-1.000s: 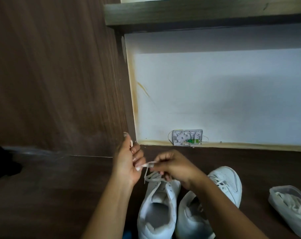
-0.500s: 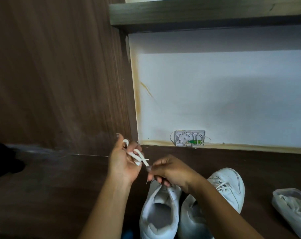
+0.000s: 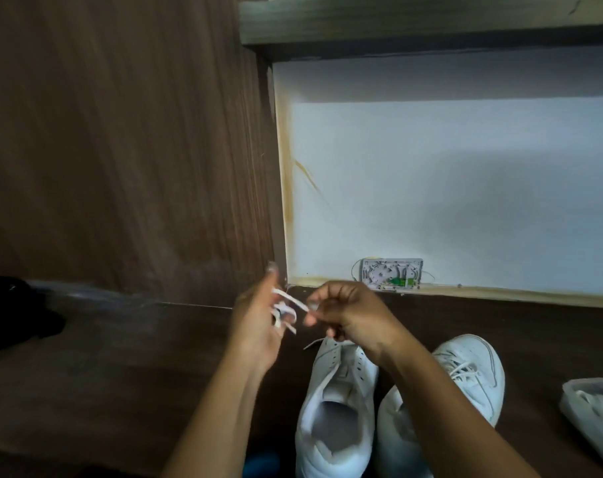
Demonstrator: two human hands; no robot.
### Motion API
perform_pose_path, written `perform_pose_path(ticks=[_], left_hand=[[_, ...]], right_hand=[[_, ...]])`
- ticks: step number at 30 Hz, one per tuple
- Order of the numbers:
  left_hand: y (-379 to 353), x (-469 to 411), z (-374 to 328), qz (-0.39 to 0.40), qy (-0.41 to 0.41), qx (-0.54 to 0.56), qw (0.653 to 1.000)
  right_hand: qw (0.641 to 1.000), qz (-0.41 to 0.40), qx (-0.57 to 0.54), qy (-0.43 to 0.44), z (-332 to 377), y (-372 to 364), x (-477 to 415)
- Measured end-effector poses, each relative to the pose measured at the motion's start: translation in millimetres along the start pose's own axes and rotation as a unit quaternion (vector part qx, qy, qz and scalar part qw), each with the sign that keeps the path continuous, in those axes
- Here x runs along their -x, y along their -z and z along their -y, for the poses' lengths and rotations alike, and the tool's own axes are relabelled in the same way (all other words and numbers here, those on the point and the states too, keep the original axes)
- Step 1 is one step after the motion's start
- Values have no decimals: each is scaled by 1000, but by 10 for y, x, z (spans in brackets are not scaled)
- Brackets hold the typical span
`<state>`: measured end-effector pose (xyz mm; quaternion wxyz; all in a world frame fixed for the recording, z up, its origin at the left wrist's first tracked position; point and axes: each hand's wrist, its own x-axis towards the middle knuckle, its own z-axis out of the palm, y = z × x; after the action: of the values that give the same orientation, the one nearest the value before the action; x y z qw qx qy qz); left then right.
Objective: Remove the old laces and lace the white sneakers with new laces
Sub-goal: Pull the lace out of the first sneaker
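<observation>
The white lace point(image 3: 290, 300) is in the air just above the toe of the unlaced sneaker point(image 3: 338, 391), between the two hands. The left hand point(image 3: 255, 319) grips a small bundle of its loops with curled fingers. The right hand point(image 3: 352, 315) pinches one end of the lace between the fingertips. Another thin piece of lace lies at the toe of this sneaker. A second sneaker point(image 3: 472, 374), with laces in it, touches its right side. Further right of the sneaker is a clear container point(image 3: 596, 408) with laces. Far to the sneaker's left lies a black object point(image 3: 13, 315). Behind the sneaker, low on the wall, is a small white box point(image 3: 391, 274).
</observation>
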<state>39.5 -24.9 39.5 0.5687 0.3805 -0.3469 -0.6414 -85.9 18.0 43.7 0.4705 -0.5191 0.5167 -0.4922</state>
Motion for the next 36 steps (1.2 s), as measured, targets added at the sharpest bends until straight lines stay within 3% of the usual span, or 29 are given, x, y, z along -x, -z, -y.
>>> perform_pose_path(ticks=[2, 4, 5, 7, 9, 12, 14, 16, 18, 20, 21, 23, 25, 27, 30, 33, 34, 36], left_hand=[[114, -88, -76, -2, 46, 175, 984], [223, -152, -88, 29, 66, 249, 966], [249, -173, -57, 35, 70, 226, 971], [253, -147, 36, 25, 22, 40, 999], [207, -82, 92, 40, -41, -145, 988], [130, 46, 66, 144, 49, -212, 965], [154, 38, 38, 137, 101, -149, 974], [205, -23, -9, 62, 97, -14, 993], [260, -97, -89, -2, 95, 151, 984], [363, -175, -179, -3, 89, 265, 960], [406, -192, -192, 4, 84, 253, 964], [465, -201, -123, -14, 25, 52, 998], [450, -157, -8, -16, -57, -206, 977], [374, -72, 66, 60, -37, -272, 960], [326, 20, 16, 114, 69, -207, 969], [430, -82, 14, 15, 34, -234, 972], [463, -119, 8, -26, 30, -186, 982], [506, -179, -26, -72, 65, 12, 995]], right_hand=[[992, 58, 114, -11, -59, -132, 13], [988, 58, 144, 9, -37, -241, 2], [993, 26, 111, 24, 14, -255, -9], [998, -38, 7, 52, 143, -193, -24], [996, -50, -31, 67, 245, -142, -14], [998, -33, 0, 62, 186, -164, -9], [997, -58, 16, 51, 113, -171, -41], [996, -60, 55, 32, 33, -169, -60], [994, 11, 110, -3, -69, -254, -48], [980, 98, 169, -26, -167, -414, -25], [975, 113, 191, -25, -172, -488, -23], [984, 71, 161, -1, -88, -544, -45], [999, -15, 34, 40, 56, -486, -68], [996, -52, -38, 69, 152, -370, -91], [997, -41, 33, 61, 32, -365, -139], [976, -94, 191, 46, -135, -456, -220], [977, -87, 195, 30, -169, -482, -227], [985, -10, 171, -9, -196, -563, -196]])
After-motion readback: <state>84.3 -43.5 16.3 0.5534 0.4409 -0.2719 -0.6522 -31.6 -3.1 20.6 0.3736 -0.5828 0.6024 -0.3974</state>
